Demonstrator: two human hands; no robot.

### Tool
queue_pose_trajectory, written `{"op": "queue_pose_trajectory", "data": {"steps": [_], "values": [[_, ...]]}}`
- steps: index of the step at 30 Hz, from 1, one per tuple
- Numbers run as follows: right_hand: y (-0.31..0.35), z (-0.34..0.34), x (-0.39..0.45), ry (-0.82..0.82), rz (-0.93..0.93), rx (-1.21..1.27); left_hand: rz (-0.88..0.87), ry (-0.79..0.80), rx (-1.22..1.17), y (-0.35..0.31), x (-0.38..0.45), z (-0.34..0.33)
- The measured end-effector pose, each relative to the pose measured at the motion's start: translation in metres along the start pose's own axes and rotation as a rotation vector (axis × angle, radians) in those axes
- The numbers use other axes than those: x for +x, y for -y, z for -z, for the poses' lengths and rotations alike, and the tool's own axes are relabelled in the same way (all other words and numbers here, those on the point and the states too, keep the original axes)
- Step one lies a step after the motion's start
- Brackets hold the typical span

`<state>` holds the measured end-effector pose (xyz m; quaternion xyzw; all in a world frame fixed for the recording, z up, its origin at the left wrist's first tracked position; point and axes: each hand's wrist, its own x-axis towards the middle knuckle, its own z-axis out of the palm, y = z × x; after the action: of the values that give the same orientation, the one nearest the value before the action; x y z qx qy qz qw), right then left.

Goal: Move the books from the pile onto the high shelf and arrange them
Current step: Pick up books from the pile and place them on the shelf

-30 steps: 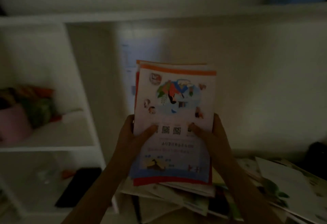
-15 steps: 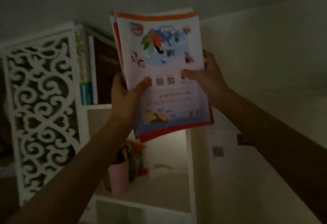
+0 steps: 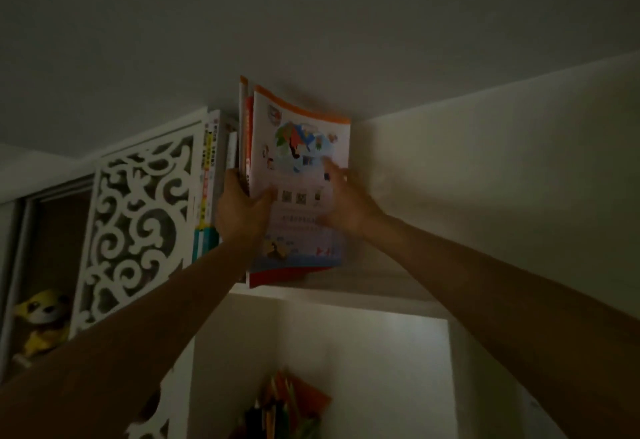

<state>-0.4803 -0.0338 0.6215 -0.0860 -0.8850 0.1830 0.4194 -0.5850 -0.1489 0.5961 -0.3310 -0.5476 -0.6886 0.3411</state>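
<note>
left hand (image 3: 242,211): fingers are curling round the left edge of the books (image 3: 294,182), thumb on the cover
right hand (image 3: 346,203): flat, straight fingers are pressing the cover
change: books are now going up to the high shelf (image 3: 346,291), bottom edge nearly on its front edge
beside: standing books (image 3: 211,175) on the left

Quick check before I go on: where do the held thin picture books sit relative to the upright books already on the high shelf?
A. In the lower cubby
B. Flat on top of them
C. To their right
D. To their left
C: the thin orange-edged picture books, held by the left hand and right hand, stand just right of the upright shelved books on the white high shelf.
</note>
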Motion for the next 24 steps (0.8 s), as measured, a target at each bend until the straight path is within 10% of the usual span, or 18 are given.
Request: {"op": "queue_pose_trajectory", "data": {"steps": [6,12,17,24], "values": [[0.001,-0.068,0.039,0.355,0.182,-0.115,0.016,-0.033,0.183,0.045,0.015,-0.009],[-0.007,-0.095,0.047,0.473,0.050,0.071,-0.413,0.466,0.093,0.104,0.006,0.056],[-0.008,-0.099,0.054,0.373,0.042,0.092,-0.480,0.415,0.681,0.127,0.023,0.057],[-0.014,-0.099,0.055,0.288,0.099,-0.308,-0.433,0.480,0.711,0.130,0.026,0.047]]}}
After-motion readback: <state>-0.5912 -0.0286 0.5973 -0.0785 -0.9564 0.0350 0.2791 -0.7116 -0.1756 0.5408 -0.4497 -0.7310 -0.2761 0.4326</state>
